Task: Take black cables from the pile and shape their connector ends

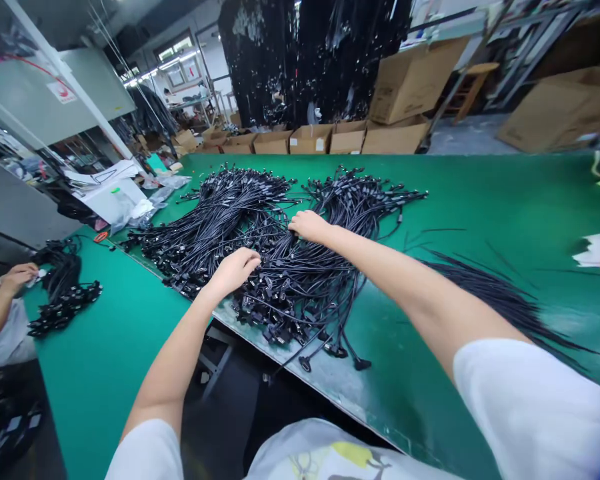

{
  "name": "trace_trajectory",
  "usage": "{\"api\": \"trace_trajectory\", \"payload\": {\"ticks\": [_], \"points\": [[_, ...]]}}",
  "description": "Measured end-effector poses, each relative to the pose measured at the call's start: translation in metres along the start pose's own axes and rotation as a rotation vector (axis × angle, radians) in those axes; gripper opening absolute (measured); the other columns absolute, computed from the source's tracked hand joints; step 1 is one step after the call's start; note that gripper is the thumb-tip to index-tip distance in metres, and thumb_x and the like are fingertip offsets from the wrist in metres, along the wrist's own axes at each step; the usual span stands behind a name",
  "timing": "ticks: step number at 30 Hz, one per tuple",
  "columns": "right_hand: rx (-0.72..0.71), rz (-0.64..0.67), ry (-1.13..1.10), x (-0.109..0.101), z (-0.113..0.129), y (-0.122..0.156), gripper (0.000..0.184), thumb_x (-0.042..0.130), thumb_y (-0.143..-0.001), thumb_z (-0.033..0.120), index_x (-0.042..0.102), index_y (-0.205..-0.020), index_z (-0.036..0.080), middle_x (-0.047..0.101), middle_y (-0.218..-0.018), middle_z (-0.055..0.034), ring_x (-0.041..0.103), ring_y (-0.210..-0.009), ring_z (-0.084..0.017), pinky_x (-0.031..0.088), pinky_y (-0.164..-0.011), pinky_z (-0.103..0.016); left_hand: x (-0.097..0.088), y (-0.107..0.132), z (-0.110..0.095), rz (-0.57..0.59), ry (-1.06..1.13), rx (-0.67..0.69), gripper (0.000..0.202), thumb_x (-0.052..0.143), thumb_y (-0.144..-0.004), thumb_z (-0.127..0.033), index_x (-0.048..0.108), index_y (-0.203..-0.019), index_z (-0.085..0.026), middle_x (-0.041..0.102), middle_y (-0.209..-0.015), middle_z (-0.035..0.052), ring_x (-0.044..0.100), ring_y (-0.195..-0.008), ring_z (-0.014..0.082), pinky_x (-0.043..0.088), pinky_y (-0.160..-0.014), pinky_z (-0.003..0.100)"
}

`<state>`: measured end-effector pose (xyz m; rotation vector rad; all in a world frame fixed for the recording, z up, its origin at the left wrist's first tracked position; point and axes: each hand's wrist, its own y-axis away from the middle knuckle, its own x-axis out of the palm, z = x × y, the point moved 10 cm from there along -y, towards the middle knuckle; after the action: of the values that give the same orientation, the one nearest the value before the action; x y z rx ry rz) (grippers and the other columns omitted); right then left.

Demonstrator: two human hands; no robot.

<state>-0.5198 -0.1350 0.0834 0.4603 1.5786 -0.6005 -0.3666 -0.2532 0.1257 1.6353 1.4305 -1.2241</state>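
Note:
Two big heaps of black cables with plug ends lie on the green table. My right hand (310, 225) reaches over the right heap (325, 257), its fingers curled around black cables near the middle of their length. Lower and to the left, my left hand (236, 270) is at the heap's near side, close to the plugs (275, 293). Its fingertips are pinched together, and what is between them is hidden. The left heap (215, 213) lies just beyond my left hand. A few plug ends (335, 350) hang toward the table's front edge.
Thin black strands (500, 293) lie on the table (480, 193) at right. A co-worker's hands (20, 275) are at left, beside a smaller cable bundle (65, 287). Cardboard boxes (310, 139) line the far edge. A white box (113, 200) stands among plastic bags.

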Motion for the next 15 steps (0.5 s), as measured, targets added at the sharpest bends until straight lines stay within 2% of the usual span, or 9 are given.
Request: {"api": "trace_trajectory", "payload": {"ticks": [2, 4, 7, 9, 11, 14, 15], "points": [[-0.057, 0.03, 0.027, -0.002, -0.006, 0.024, 0.015, 0.059, -0.087, 0.02, 0.068, -0.096, 0.013, 0.065, -0.099, -0.0153, 0.052, -0.102, -0.026, 0.038, -0.085, -0.034, 0.012, -0.025, 0.006, 0.016, -0.097, -0.004, 0.035, 0.044, -0.095, -0.032, 0.059, -0.123, -0.017, 0.063, -0.123, 0.0109, 0.061, -0.111, 0.0209, 0.045, -0.099, 0.033], [-0.089, 0.044, 0.059, 0.001, -0.011, 0.062, 0.017, 0.056, -0.09, 0.024, 0.067, -0.098, 0.013, 0.064, -0.098, -0.0144, 0.051, -0.098, -0.025, 0.038, -0.084, -0.033, 0.035, -0.045, 0.0, 0.081, -0.153, 0.043, 0.04, 0.045, -0.095, -0.033, 0.056, -0.128, -0.014, 0.061, -0.128, 0.0141, 0.059, -0.117, 0.0227, 0.043, -0.101, 0.034], [-0.081, 0.006, 0.094, 0.009, -0.012, 0.123, 0.023, 0.049, -0.095, 0.026, 0.064, -0.104, 0.011, 0.062, -0.1, -0.0135, 0.051, -0.093, -0.024, 0.038, -0.084, -0.033, 0.07, -0.062, -0.021, 0.179, -0.133, 0.15, 0.033, 0.045, -0.095, -0.034, 0.065, -0.114, -0.016, 0.068, -0.115, 0.0115, 0.063, -0.11, 0.0218, 0.046, -0.096, 0.032], [-0.034, -0.037, 0.045, 0.012, -0.011, 0.149, 0.029, 0.048, -0.096, 0.031, 0.061, -0.113, 0.012, 0.061, -0.103, -0.0128, 0.052, -0.093, -0.023, 0.038, -0.085, -0.033, 0.085, -0.065, -0.037, 0.231, -0.111, 0.214, 0.029, 0.045, -0.095, -0.032, 0.069, -0.102, -0.019, 0.072, -0.103, 0.0081, 0.065, -0.102, 0.0203, 0.047, -0.092, 0.03], [0.034, -0.045, -0.039, 0.013, -0.012, 0.156, 0.034, 0.047, -0.097, 0.037, 0.059, -0.119, 0.014, 0.06, -0.104, -0.0117, 0.052, -0.092, -0.022, 0.038, -0.084, -0.032, 0.09, -0.066, -0.051, 0.237, -0.095, 0.255, 0.028, 0.046, -0.095, -0.033, 0.068, -0.105, -0.019, 0.071, -0.104, 0.0077, 0.065, -0.102, 0.0203, 0.047, -0.092, 0.031], [0.146, -0.049, -0.091, 0.005, -0.015, 0.14, 0.029, 0.049, -0.096, 0.038, 0.062, -0.11, 0.017, 0.059, -0.101, -0.0106, 0.05, -0.09, -0.022, 0.037, -0.081, -0.032, 0.076, -0.068, -0.075, 0.146, -0.032, 0.283, 0.042, 0.052, -0.091, -0.038, 0.055, -0.127, -0.017, 0.065, -0.117, 0.0113, 0.061, -0.108, 0.0217, 0.046, -0.094, 0.033], [0.172, -0.073, -0.086, -0.003, -0.015, 0.132, 0.026, 0.05, -0.095, 0.037, 0.063, -0.107, 0.018, 0.059, -0.102, -0.0108, 0.049, -0.091, -0.023, 0.037, -0.08, -0.032, 0.071, -0.069, -0.085, 0.135, 0.001, 0.29, 0.044, 0.053, -0.091, -0.038, 0.053, -0.129, -0.016, 0.064, -0.118, 0.0118, 0.061, -0.107, 0.0218, 0.046, -0.094, 0.033]]}}
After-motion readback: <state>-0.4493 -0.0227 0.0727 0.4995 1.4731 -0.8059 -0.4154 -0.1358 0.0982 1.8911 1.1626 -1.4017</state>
